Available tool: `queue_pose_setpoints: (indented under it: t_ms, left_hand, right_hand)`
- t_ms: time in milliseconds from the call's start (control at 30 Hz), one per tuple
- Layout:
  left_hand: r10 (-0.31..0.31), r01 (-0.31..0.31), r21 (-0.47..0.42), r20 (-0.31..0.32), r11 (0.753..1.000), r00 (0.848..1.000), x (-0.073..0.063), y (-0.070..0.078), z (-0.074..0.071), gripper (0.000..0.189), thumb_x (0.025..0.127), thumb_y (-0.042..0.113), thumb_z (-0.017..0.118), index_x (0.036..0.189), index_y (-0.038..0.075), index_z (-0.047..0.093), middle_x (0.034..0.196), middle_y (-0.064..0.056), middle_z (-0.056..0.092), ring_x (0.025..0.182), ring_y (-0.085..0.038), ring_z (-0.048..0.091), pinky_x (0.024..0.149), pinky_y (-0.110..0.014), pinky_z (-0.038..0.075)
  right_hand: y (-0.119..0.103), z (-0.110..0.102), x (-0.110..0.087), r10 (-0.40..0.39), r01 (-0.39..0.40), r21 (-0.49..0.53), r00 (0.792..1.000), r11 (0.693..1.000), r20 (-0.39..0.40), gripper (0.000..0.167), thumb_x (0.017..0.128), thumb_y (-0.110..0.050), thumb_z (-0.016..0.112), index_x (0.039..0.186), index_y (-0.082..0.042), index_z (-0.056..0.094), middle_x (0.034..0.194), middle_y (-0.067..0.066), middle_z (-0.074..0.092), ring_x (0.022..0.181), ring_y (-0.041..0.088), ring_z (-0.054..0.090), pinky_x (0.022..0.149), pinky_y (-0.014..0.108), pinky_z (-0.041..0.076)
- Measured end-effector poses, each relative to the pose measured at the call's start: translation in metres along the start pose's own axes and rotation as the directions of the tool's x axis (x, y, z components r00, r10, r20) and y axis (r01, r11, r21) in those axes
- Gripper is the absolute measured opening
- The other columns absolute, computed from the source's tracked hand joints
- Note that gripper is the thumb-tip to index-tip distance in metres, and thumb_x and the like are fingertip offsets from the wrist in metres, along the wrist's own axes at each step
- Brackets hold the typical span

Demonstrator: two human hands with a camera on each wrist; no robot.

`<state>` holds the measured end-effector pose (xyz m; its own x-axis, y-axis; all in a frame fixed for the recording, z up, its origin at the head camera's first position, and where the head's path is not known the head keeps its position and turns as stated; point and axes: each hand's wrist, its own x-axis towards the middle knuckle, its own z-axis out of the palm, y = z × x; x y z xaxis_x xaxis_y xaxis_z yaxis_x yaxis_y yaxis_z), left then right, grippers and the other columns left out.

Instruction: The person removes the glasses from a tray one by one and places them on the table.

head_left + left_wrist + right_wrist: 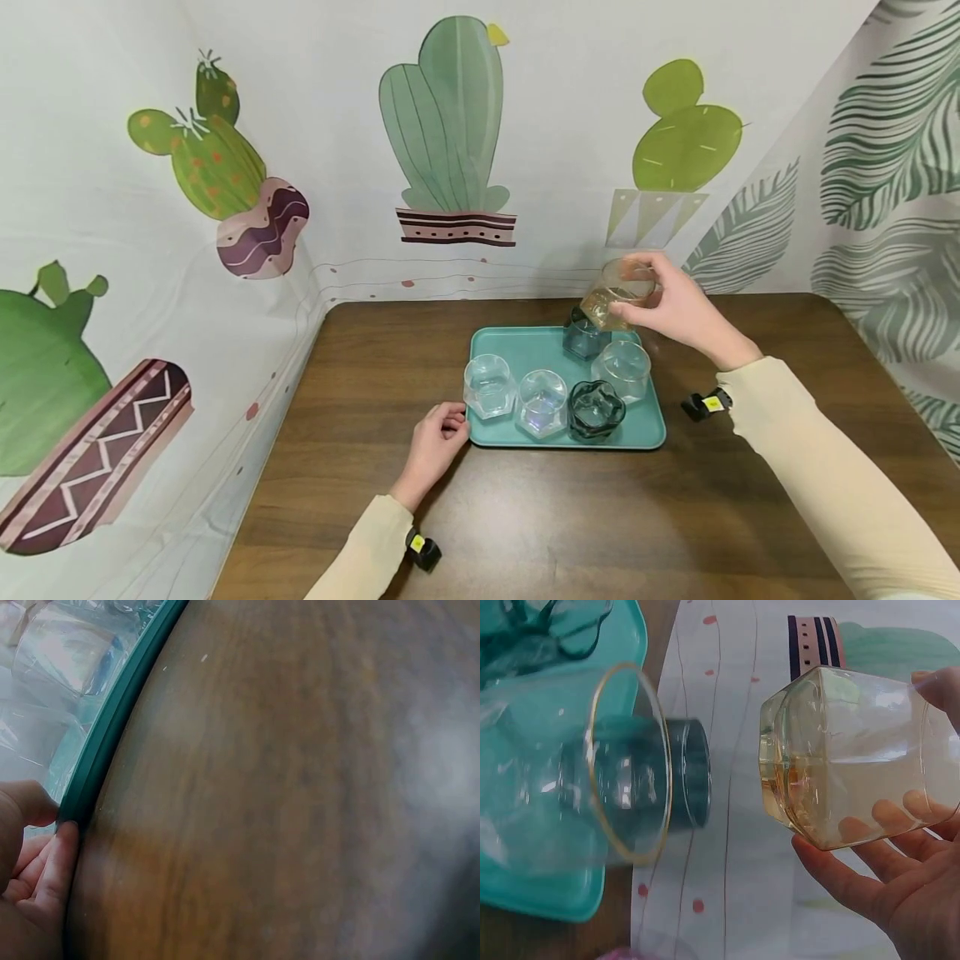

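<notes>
My right hand (682, 312) holds an amber-tinted drinking glass (606, 304) in the air over the back right of a teal tray (517, 342). In the right wrist view, thumb and fingers wrap the sides of this faceted glass, its thick base pointing toward the tray. Below it stand a dark blue-grey glass (583, 340) and a clear glass with a gold rim (624, 371). A dark wavy glass (596, 411) and two clear glasses (489, 387) line the front. At the tray's front left corner my left hand (435, 443) pinches the rim.
The tray lies on a brown wooden table (360, 383) near its back edge. Behind the table hangs a white cloth (337, 167) printed with cacti, with leaf-patterned cloth (877, 208) on the right.
</notes>
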<state>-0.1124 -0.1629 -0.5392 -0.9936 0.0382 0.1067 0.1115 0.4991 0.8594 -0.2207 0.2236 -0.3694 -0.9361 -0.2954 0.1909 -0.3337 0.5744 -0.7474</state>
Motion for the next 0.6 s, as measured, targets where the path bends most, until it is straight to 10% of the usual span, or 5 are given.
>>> queue_pose_setpoints:
  t_ms: [200, 400, 600]
  left_hand:
    - [-0.002, 0.002, -0.016, 0.002, 1.0, 1.0, 0.0, 0.0, 0.0, 0.023, 0.092, 0.002, 0.071, 0.115, -0.001, 0.071, 0.1, -0.008, 0.068, 0.088, -0.018, 0.067, 0.075, -0.022, 0.058]
    - [-0.007, 0.008, -0.008, 0.005, 1.0, 1.0, 0.0, 0.0, 0.0, 0.022, 0.093, 0.002, 0.071, 0.115, 0.0, 0.071, 0.101, -0.008, 0.068, 0.089, -0.018, 0.067, 0.076, -0.023, 0.058]
    - [-0.007, 0.007, -0.002, 0.003, 1.0, 1.0, 0.0, -0.001, 0.0, 0.022, 0.093, 0.003, 0.071, 0.115, 0.0, 0.071, 0.101, -0.007, 0.068, 0.089, -0.017, 0.067, 0.076, -0.023, 0.059]
  right_hand:
    - [0.011, -0.016, -0.01, 0.013, -0.014, -0.007, 1.0, 1.0, -0.028, 0.072, 0.091, -0.015, 0.081, 0.149, -0.002, 0.042, 0.145, 0.023, 0.052, 0.107, 0.039, 0.066, 0.065, 0.021, 0.056]
    - [0.021, -0.031, -0.02, 0.0, -0.003, -0.046, 0.998, 0.999, -0.066, 0.069, 0.09, -0.014, 0.081, 0.147, -0.002, 0.044, 0.139, 0.023, 0.055, 0.097, 0.01, 0.063, 0.066, 0.015, 0.054]
    - [0.028, -0.047, -0.029, 0.041, -0.05, -0.093, 0.995, 0.994, -0.096, 0.072, 0.091, -0.02, 0.081, 0.149, -0.002, 0.042, 0.143, 0.022, 0.051, 0.118, 0.028, 0.054, 0.075, 0.002, 0.041]
